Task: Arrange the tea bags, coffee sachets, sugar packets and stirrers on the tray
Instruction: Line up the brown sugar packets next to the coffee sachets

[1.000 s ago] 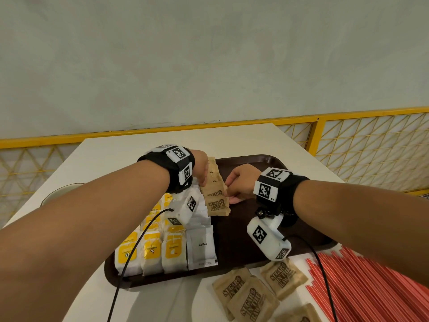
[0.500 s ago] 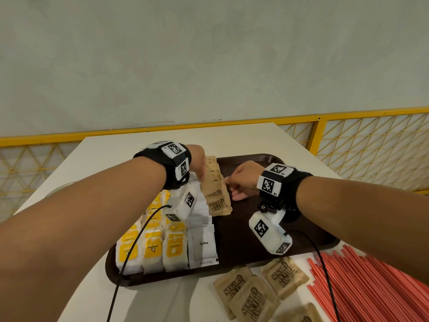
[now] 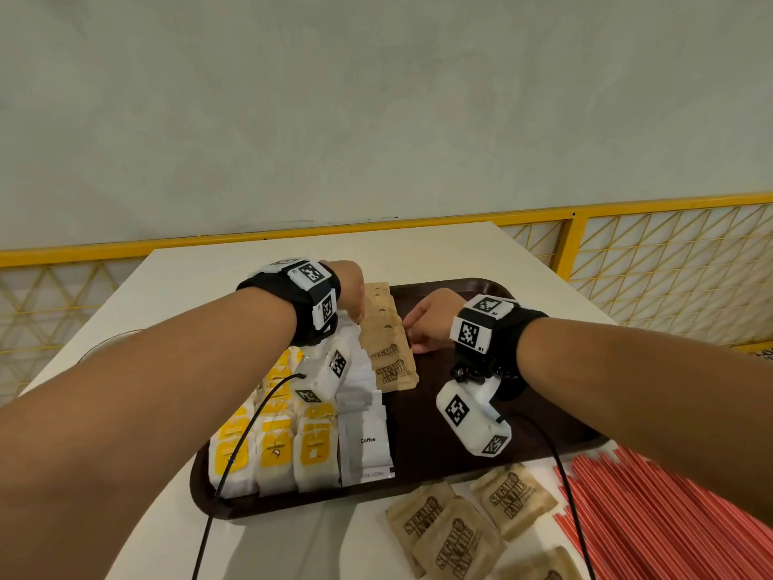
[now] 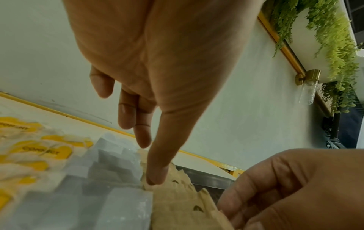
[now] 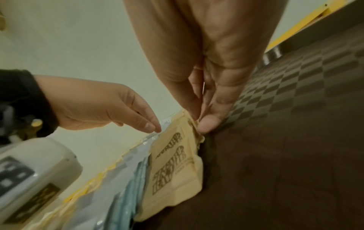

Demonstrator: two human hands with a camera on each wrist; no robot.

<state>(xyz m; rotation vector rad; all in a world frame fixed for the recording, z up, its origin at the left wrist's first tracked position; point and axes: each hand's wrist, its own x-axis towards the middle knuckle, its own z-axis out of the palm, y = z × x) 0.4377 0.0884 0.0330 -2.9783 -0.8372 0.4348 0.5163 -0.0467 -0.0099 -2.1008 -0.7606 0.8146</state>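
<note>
A row of overlapping brown sugar packets (image 3: 389, 353) (image 5: 173, 163) lies mid-tray on the dark brown tray (image 3: 439, 454), right of the white coffee sachets (image 3: 366, 445) and yellow-and-white tea bags (image 3: 276, 450). My left hand (image 3: 357, 318) (image 4: 149, 163) has straight fingers, and one tip touches the row's left edge. My right hand (image 3: 412, 332) (image 5: 201, 123) pinches the row's right edge between thumb and forefinger. Several loose sugar packets (image 3: 456, 533) and a pile of red stirrers (image 3: 652, 525) lie on the table in front of the tray.
The tray sits on a white table (image 3: 251, 265) with a yellow-framed lattice railing (image 3: 564, 244) behind it and to the right. A round rim (image 3: 104, 345) shows at the table's left edge. The tray's right half (image 5: 275, 155) is bare.
Both hands have stayed on either side of the sugar row, sliding slightly toward its far end. The row looks a little straighter.
</note>
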